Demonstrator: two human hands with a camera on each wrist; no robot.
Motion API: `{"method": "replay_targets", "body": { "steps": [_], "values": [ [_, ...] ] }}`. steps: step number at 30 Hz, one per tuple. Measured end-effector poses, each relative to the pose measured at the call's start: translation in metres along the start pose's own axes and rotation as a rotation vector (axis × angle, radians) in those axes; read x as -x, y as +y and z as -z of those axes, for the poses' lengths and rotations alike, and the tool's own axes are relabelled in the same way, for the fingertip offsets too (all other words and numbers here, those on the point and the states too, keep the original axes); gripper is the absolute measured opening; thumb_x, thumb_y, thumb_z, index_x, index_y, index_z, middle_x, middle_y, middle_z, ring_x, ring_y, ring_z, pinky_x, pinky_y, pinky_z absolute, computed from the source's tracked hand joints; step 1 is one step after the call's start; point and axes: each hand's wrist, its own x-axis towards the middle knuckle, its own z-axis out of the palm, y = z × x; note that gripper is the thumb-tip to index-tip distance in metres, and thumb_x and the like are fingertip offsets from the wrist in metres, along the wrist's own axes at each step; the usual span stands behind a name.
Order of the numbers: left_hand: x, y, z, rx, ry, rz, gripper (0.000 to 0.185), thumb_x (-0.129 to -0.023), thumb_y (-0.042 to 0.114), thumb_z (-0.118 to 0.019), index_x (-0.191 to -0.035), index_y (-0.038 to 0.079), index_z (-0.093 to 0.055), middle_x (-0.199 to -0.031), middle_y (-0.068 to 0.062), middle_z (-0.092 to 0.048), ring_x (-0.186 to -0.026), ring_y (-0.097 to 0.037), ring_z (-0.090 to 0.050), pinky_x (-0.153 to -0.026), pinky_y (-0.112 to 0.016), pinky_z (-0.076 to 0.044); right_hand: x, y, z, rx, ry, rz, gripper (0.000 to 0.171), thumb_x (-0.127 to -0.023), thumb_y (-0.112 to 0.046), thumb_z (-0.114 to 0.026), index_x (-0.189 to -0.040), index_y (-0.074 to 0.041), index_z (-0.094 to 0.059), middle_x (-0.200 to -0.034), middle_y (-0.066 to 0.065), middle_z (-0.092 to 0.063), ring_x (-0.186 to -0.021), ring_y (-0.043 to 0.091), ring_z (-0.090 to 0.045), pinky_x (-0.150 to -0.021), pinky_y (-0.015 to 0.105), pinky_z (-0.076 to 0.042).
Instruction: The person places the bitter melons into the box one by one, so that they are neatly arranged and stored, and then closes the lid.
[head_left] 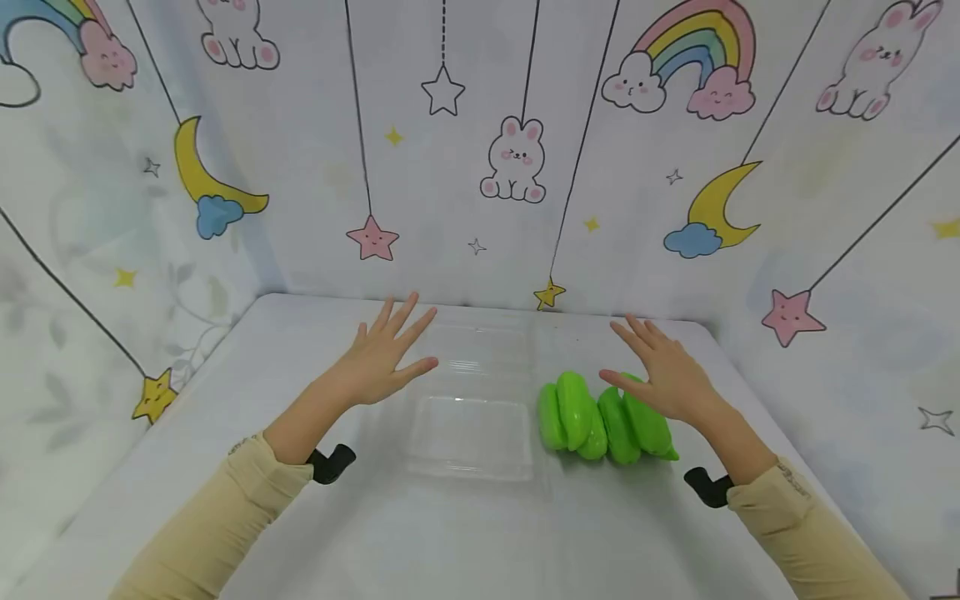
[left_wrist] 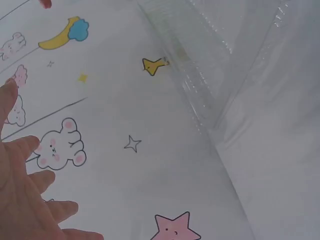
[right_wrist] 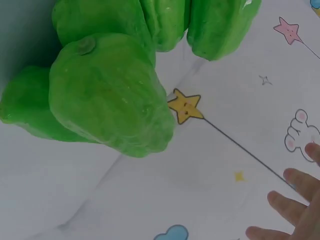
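Head view shows both hands spread flat over a white table (head_left: 465, 533) with nothing in them: the left hand (head_left: 382, 358) hangs with straight, splayed fingers just left of a clear plastic tray (head_left: 472, 400), and the right hand (head_left: 663, 375) hovers, fingers equally wide, above and slightly right of the green peppers (head_left: 600, 417). Taking the tray as the landmark, the peppers lie in a tight cluster just off its right edge, touching one another, and I cannot tell whether the nearest one touches the tray wall. In my judgement the step in hand is a reach toward peppers and tray, and doing it well means lowering the right hand squarely over one pepper and closing round its broad body, since the glossy, lumpy skin looks slippery and the neighbours could roll if nudged. The left hand is well placed to steady the tray, which looks thin and light enough to slide or flex. The right wrist view shows the peppers (right_wrist: 110, 90) close up, bulging and shiny. Around the tray stand patterned wall panels (head_left: 517, 158) with rabbits, stars, moons and rainbows, close behind its far edge, leaving little room there. The tray's ribbed wall (left_wrist: 200, 90) is nearly transparent, so its edges are easy to misjudge.
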Motion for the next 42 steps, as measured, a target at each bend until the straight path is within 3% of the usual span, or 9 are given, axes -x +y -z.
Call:
{"method": "replay_targets", "body": {
  "steps": [6, 12, 19, 29, 42],
  "values": [
    [0.009, -0.010, -0.014, 0.101, 0.008, 0.010, 0.068, -0.094, 0.050, -0.040, -0.149, 0.022, -0.010, -0.153, -0.006, 0.003, -0.136, -0.041, 0.005, -0.093, -0.072, -0.014, 0.007, 0.005, 0.000, 0.011, 0.003, -0.027, 0.082, -0.085, -0.057, -0.051, -0.145, -0.009, -0.025, -0.148, 0.019, -0.020, -0.133, 0.043, -0.015, -0.101, 0.062, -0.014],
    [0.020, -0.018, -0.030, 0.160, 0.060, 0.020, 0.067, -0.094, 0.048, -0.041, -0.149, 0.022, -0.012, -0.153, -0.007, 0.002, -0.135, -0.041, 0.004, -0.094, -0.071, -0.014, 0.012, 0.011, -0.006, 0.014, 0.006, -0.034, 0.083, -0.084, -0.057, -0.053, -0.145, -0.007, -0.025, -0.146, 0.023, -0.022, -0.131, 0.046, -0.019, -0.101, 0.062, -0.016],
    [0.034, -0.020, -0.047, 0.228, 0.092, 0.024, 0.066, -0.095, 0.043, -0.045, -0.148, 0.020, -0.014, -0.153, -0.011, -0.001, -0.135, -0.043, 0.003, -0.098, -0.067, -0.013, 0.018, 0.014, -0.015, -0.001, 0.004, -0.041, 0.083, -0.083, -0.057, -0.054, -0.144, -0.008, -0.027, -0.145, 0.023, -0.025, -0.129, 0.046, -0.024, -0.095, 0.063, -0.027],
    [0.034, -0.021, -0.065, 0.319, 0.083, 0.011, 0.065, -0.095, 0.044, -0.043, -0.149, 0.020, -0.014, -0.153, -0.007, -0.001, -0.135, -0.043, 0.001, -0.096, -0.068, -0.015, 0.026, 0.022, -0.011, -0.007, -0.024, -0.094, 0.084, -0.083, -0.060, -0.052, -0.146, -0.012, -0.024, -0.147, 0.020, -0.023, -0.127, 0.045, -0.028, -0.072, 0.058, -0.045],
    [0.040, -0.020, -0.082, 0.410, 0.082, 0.031, 0.064, -0.096, 0.042, -0.043, -0.148, 0.019, -0.015, -0.153, -0.008, -0.002, -0.135, -0.043, -0.004, -0.097, -0.067, -0.015, 0.035, 0.034, -0.019, -0.051, -0.054, -0.115, 0.082, -0.084, -0.058, -0.053, -0.146, -0.011, -0.024, -0.145, 0.022, -0.025, -0.121, 0.050, -0.034, -0.061, 0.051, -0.047]
  ]
}}
